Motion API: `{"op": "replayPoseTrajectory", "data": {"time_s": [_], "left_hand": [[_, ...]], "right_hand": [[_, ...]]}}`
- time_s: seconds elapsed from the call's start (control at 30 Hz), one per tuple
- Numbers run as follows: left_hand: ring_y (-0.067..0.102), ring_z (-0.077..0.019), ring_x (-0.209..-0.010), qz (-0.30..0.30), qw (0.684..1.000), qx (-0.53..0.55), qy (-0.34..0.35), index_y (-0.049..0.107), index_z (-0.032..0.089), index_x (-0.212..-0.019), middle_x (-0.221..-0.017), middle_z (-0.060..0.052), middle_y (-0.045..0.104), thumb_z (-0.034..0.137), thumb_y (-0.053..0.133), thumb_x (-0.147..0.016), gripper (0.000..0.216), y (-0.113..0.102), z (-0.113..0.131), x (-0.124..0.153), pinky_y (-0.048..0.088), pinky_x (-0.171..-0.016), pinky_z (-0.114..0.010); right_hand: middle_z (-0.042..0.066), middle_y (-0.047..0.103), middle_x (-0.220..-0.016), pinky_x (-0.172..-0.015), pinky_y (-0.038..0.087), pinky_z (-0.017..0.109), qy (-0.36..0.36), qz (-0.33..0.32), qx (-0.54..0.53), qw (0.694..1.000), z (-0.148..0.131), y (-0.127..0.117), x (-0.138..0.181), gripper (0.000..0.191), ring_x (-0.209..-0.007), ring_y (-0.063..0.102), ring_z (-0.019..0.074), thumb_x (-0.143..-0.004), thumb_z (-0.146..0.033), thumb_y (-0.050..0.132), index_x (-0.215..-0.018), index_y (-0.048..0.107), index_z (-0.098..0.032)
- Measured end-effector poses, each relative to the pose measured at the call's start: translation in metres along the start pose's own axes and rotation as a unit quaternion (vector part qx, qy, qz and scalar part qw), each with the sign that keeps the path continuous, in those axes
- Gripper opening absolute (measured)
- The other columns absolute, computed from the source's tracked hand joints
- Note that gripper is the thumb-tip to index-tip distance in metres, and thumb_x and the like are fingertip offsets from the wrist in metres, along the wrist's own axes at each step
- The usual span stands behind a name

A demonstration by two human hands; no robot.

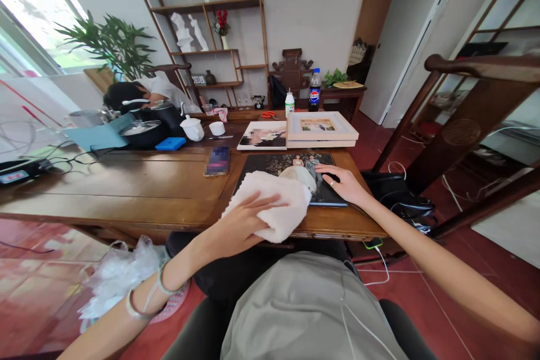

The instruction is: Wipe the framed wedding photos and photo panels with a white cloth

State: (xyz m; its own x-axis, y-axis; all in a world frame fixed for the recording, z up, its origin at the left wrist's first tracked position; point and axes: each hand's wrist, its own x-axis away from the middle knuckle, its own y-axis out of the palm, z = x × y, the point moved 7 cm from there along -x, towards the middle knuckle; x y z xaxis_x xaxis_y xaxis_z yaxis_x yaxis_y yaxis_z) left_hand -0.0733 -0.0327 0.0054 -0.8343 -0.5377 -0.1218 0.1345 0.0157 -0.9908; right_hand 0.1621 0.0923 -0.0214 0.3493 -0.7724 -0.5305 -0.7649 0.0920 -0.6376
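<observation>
My left hand (242, 222) grips a fluffy white towel (274, 191), its fingers spread along the near side and the thumb tucked beneath. The towel lies over the lower left of a dark photo panel (270, 162) showing two people, on the wooden table (169, 197). A paler white bundle (298, 177) sits against the towel's far side; I cannot make out whether it is part of it. My right hand (340, 180), with a ring, rests at the panel's right side, fingers stretched out over the printed figures and holding nothing.
Behind the panel lie another photo print (264, 136) and a white frame (337, 130). A phone (217, 161), white teapot (193, 128), blue box (171, 143) and black pots (143, 134) stand leftward. A cola bottle (314, 90) is at the back. A chair (447, 129) stands right.
</observation>
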Motion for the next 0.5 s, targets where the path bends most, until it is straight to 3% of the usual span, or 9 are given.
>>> {"op": "replayPoseTrajectory", "data": {"time_s": [0.07, 0.2, 0.3, 0.4, 0.5], "left_hand": [[0.031, -0.0208, -0.139, 0.008, 1.000, -0.005, -0.019, 0.071, 0.023, -0.093, -0.146, -0.001, 0.042, 0.013, 0.050, -0.087, 0.024, -0.001, -0.016, -0.003, 0.016, -0.118, -0.044], [0.036, -0.0219, -0.136, 0.008, 0.996, -0.028, -0.083, 0.069, 0.018, -0.101, -0.129, -0.007, 0.059, 0.016, 0.046, -0.091, 0.024, 0.002, -0.078, -0.022, 0.025, -0.114, -0.043], [0.033, -0.0230, -0.137, 0.004, 0.993, -0.056, -0.103, 0.064, 0.015, -0.110, -0.128, -0.010, 0.059, 0.020, 0.046, -0.092, 0.026, 0.007, -0.104, -0.044, 0.025, -0.113, -0.046], [0.031, -0.0248, -0.138, 0.017, 0.992, -0.068, -0.105, 0.060, 0.015, -0.117, -0.138, -0.013, 0.050, 0.021, 0.047, -0.092, 0.029, 0.012, -0.095, -0.071, 0.024, -0.112, -0.048], [0.030, -0.0273, -0.137, 0.030, 0.992, -0.081, -0.090, 0.057, 0.021, -0.123, -0.148, -0.009, 0.038, 0.021, 0.048, -0.091, 0.033, 0.019, -0.064, -0.102, 0.025, -0.110, -0.052]], "right_hand": [[0.003, 0.069, -0.116, -0.105, 0.042, 0.044, 0.001, -0.001, -0.002, 1.000, 0.000, 0.000, 0.000, 0.027, -0.116, 0.059, 0.0223, -0.086, -0.022, 0.051, -0.104, 0.071, -0.026], [0.003, 0.069, -0.116, -0.105, 0.042, 0.043, -0.001, -0.004, -0.003, 1.000, 0.000, 0.000, 0.000, 0.026, -0.117, 0.059, 0.0221, -0.086, -0.022, 0.051, -0.103, 0.071, -0.025], [0.004, 0.069, -0.115, -0.105, 0.041, 0.043, -0.006, -0.002, 0.001, 1.000, 0.000, 0.000, 0.000, 0.026, -0.116, 0.059, 0.0216, -0.086, -0.022, 0.050, -0.103, 0.071, -0.025], [0.005, 0.068, -0.117, -0.105, 0.041, 0.043, -0.007, -0.002, 0.011, 1.000, 0.001, 0.001, 0.000, 0.027, -0.115, 0.060, 0.0214, -0.087, -0.023, 0.049, -0.105, 0.069, -0.023], [0.009, 0.066, -0.121, -0.103, 0.042, 0.044, -0.003, -0.004, 0.023, 1.000, 0.003, 0.001, 0.000, 0.029, -0.115, 0.060, 0.0230, -0.088, -0.025, 0.048, -0.110, 0.066, -0.019]]}}
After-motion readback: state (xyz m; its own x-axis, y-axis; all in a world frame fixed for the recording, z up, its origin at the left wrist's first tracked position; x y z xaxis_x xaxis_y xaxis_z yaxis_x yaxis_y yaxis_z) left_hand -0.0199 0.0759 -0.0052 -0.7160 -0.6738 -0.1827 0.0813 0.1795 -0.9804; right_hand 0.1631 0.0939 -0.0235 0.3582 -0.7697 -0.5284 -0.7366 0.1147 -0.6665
